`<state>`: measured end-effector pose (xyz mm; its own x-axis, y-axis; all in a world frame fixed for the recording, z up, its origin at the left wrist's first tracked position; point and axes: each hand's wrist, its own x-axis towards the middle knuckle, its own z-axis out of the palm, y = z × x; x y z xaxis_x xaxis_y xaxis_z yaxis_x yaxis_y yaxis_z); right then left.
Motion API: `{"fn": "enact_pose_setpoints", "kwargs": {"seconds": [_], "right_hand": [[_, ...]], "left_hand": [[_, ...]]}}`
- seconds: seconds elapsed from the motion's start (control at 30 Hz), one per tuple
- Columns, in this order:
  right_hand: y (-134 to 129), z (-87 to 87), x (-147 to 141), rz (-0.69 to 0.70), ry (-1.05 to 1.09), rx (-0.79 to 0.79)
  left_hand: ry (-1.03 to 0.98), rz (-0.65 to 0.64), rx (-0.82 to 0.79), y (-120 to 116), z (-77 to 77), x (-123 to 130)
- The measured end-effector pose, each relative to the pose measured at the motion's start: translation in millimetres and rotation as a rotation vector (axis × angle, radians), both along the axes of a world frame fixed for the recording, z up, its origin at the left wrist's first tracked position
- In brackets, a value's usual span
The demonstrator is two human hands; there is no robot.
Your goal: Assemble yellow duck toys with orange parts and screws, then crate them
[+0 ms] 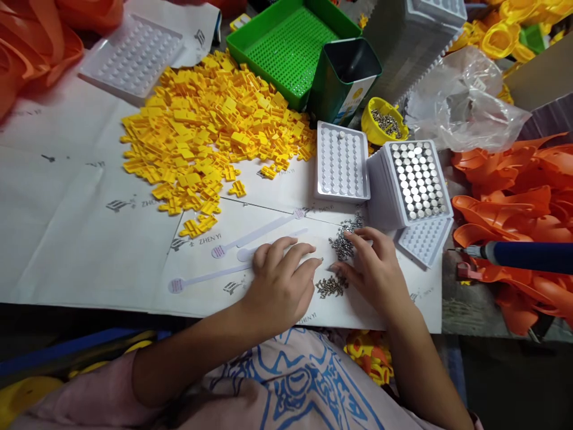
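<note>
My left hand (pixel 284 283) rests palm down over the white paper, its fingers loosely spread and nothing visible in them. Beside and partly beneath it lie thin white plastic strips with round ends (pixel 218 252). My right hand (pixel 373 269) is open, with thumb and forefinger apart. Its forefinger reaches the edge of a pile of small silvery metal pieces (pixel 342 246), perhaps screws. The thumb is close to a smaller pile of darker, bronze-toned screws (pixel 332 286). Whatever lies under either palm is hidden.
A heap of yellow plastic clips (pixel 215 131) spreads across the paper. Behind stand a green basket (pixel 286 51) and a dark green bin (pixel 344 74). Right of them are a yellow cup (pixel 371 128), a tray of silver discs (pixel 418 179), orange parts (pixel 514 203) and a blue screwdriver (pixel 528 255).
</note>
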<state>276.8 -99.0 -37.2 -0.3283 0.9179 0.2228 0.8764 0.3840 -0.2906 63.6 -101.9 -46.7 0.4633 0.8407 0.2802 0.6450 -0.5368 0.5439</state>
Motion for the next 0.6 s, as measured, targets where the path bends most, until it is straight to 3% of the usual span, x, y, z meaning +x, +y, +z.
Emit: {"fn": "enact_pose_setpoints", "kwargs": {"seconds": [0.2,0.4,0.6], "right_hand": [[4.6,-4.0,1.3,-0.046,-0.036,0.084],[9.7,1.7,-16.5,0.035,-0.061,0.086],[13.0,-3.2,-13.8,0.005,-0.047,0.191]], "left_hand": [[-0.020,0.004,-0.017,1.0,1.0,-0.2],[-0.105,0.055,-0.023,1.8,2.6,-1.5],[-0.240,0.036,0.081,-1.5,-0.5,-2.3]]}}
